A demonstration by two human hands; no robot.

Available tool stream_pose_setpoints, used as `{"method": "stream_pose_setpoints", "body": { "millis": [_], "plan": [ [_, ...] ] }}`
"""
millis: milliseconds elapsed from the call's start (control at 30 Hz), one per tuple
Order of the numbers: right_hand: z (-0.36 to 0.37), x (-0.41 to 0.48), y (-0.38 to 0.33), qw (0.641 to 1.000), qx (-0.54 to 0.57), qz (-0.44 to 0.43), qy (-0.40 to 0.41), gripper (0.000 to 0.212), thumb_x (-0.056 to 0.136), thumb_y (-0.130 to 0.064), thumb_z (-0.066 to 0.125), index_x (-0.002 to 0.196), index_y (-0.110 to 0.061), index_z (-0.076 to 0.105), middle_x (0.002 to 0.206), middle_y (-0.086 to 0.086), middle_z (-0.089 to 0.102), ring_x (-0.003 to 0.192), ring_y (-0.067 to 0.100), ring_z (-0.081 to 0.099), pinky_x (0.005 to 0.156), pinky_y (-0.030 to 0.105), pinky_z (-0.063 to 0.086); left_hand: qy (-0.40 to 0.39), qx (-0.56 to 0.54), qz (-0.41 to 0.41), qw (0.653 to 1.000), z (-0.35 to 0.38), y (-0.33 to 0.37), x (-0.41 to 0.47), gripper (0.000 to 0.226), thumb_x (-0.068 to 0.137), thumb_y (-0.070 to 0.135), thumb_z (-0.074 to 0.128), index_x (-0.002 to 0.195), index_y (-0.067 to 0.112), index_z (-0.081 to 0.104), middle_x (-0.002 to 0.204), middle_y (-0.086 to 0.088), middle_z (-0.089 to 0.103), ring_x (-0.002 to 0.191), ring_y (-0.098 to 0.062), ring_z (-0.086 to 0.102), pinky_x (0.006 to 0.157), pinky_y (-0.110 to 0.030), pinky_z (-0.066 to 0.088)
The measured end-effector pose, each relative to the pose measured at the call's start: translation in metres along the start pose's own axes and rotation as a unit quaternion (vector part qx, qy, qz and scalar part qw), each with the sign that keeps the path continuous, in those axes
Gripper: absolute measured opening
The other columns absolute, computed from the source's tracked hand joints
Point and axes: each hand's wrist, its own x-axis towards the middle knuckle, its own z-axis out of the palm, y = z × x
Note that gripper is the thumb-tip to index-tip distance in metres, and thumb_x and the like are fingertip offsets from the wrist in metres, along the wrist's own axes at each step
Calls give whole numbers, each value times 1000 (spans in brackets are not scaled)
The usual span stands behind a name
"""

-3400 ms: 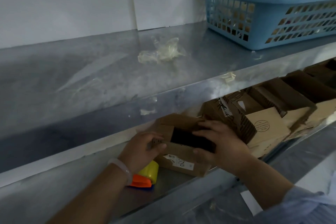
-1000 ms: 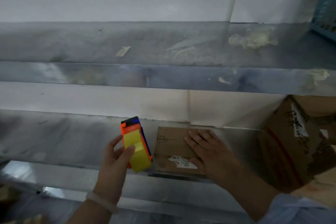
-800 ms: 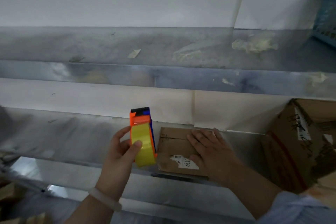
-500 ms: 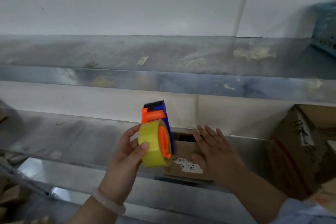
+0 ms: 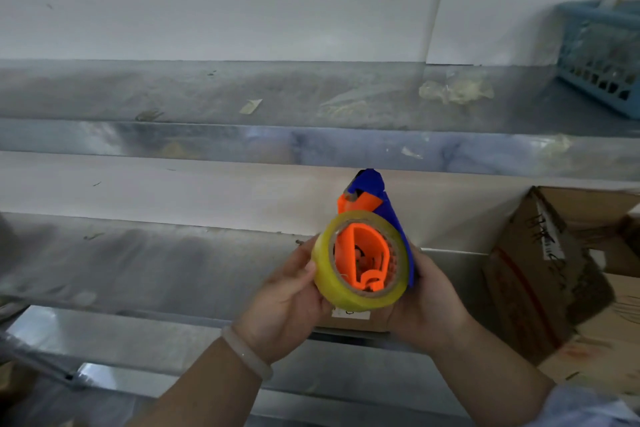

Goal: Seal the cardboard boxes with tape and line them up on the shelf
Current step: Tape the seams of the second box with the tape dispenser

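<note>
An orange and blue tape dispenser [image 5: 367, 253] with a yellowish tape roll is held up in front of me, its open side facing the camera. My left hand [image 5: 287, 302] grips the roll's left side. My right hand [image 5: 429, 302] holds the dispenser's right side, along the blue plate. Behind and below the dispenser a small cardboard box [image 5: 353, 321] with a white label sits on the lower metal shelf [image 5: 145, 267]; most of it is hidden by the dispenser and hands.
Larger open cardboard boxes [image 5: 554, 270] crowd the lower shelf at the right. The upper metal shelf [image 5: 242, 97] carries tape scraps, crumpled clear plastic [image 5: 457, 90] and a blue basket [image 5: 602, 55] at the far right. A white wall stands behind.
My right hand left the small box and took hold of the dispenser. The dispenser moved right and turned so the roll's open side faces me.
</note>
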Motion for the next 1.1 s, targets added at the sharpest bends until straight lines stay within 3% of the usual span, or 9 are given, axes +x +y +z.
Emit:
{"method": "stream_pose_setpoints", "body": {
  "millis": [100,200,300,367,467,733,933,1033,1100],
  "plan": [
    [-8,-3,-2,999,30,-32,15,53,97,-42,43,134,-6,54,137,18,53,123,34,52,105,47,40,7,61,-14,998,-5,-4,8,57,90,28,57,140,6,42,136,-21,53,126,-36,50,98,-42,49],
    [-18,-5,-9,997,50,-55,29,48,95,-40,47,124,-6,63,129,18,59,119,33,57,99,46,48,35,268,15,963,-11,-3,17,47,86,36,66,128,18,57,124,-9,64,117,-27,59,92,-41,52],
    [-30,-4,-22,995,-4,-89,45,43,95,-36,46,125,-10,63,126,17,63,115,33,61,90,46,54,126,540,114,824,-27,1,26,42,82,29,73,121,39,59,120,8,58,114,-7,54,94,-28,49],
    [-36,-2,-32,990,-69,-117,49,42,93,-32,48,130,-14,59,125,15,64,112,32,63,88,45,55,160,653,176,719,-39,2,37,55,80,33,74,131,34,53,133,11,47,124,-4,41,103,-25,37],
    [-42,0,-48,976,-161,-131,60,45,85,-27,55,129,-18,59,122,15,66,108,33,65,87,44,55,114,739,118,653,-58,1,53,50,84,35,69,132,27,55,136,10,50,127,-9,40,112,-28,29],
    [-24,23,-73,863,-475,-162,58,40,70,-40,71,110,-35,67,103,-6,74,86,14,71,65,19,55,149,723,106,667,-83,-24,61,17,83,30,72,98,26,76,103,22,63,111,-6,47,97,-12,30],
    [-3,54,-74,768,-633,-94,-24,30,79,-38,75,106,-47,67,102,-22,70,91,-4,65,70,11,50,139,723,84,671,-80,-21,60,8,86,24,66,86,21,74,85,18,55,94,-6,51,82,-15,35],
    [0,62,-76,756,-649,-79,-27,26,81,-39,72,103,-50,65,100,-24,69,89,-8,63,64,7,48,116,729,58,673,-76,-10,59,15,90,17,58,79,23,66,81,12,61,80,-5,54,78,-22,44],
    [-2,64,-76,757,-648,-76,-31,25,81,-38,72,101,-51,65,99,-25,69,88,-8,63,63,6,48,161,663,57,729,-71,2,58,22,94,13,51,86,22,68,85,8,68,81,-6,61,73,-21,49]
  ]
}}
